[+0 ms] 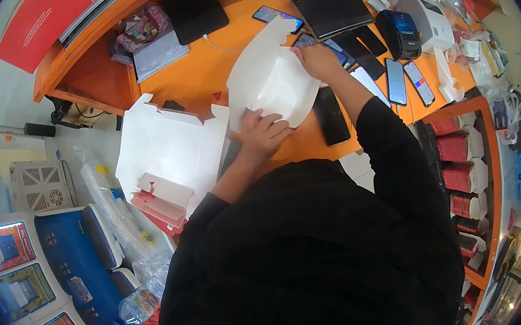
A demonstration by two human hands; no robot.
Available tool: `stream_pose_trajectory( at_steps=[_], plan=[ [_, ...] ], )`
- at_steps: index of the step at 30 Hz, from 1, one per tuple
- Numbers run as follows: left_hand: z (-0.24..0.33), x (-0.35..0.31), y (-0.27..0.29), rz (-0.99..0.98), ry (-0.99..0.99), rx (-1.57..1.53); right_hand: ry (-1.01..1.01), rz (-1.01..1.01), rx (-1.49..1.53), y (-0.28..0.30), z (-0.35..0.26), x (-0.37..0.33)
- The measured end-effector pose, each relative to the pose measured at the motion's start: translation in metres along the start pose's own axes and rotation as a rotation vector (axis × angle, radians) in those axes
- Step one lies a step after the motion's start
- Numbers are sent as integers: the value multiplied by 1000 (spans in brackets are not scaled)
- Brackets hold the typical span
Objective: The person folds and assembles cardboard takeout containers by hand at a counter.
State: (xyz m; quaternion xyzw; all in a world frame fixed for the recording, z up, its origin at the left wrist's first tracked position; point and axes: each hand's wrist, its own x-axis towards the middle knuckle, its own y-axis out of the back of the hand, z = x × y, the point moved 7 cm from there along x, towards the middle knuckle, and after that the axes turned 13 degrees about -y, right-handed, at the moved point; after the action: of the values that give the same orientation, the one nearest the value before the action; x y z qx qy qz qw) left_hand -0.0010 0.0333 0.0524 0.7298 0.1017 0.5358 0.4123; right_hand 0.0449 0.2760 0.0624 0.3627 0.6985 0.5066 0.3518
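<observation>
A white cardboard box blank (271,77), partly folded and curved up at its sides, is held over the orange counter in front of me. My left hand (261,136) grips its near edge, fingers curled over onto the inner face. At the far right side, my right hand (318,62) pinches the edge of the cardboard; some of its fingertips are hidden. Left of my left arm lies another white cardboard piece (173,143) with cut flaps. Folded red-and-white cardboard pieces (163,199) rest on its near end.
Several phones lie right of the box, one black phone (332,117) close beside it. Behind them are a tablet (331,10) and a dark card terminal (398,34). Shelves of red folded cartons (457,153) stand at right; stacked clear plastic cups (115,207) lie at lower left.
</observation>
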Motion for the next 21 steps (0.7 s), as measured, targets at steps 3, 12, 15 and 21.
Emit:
stream_pose_trajectory(
  at_steps=[3, 12, 15, 21],
  plan=[
    [7, 15, 16, 55, -49, 49, 41, -2, 56, 10, -9, -2],
    [-75, -96, 125, 545, 1058, 134, 443, 555, 933, 103, -57, -110],
    [-132, -165, 108, 653, 1418, -13, 696, 506, 936, 107, -98, -149],
    [-141, -182, 82, 629, 1745, -573, 738, 455, 1007, 111, -100, -173]
  ],
)
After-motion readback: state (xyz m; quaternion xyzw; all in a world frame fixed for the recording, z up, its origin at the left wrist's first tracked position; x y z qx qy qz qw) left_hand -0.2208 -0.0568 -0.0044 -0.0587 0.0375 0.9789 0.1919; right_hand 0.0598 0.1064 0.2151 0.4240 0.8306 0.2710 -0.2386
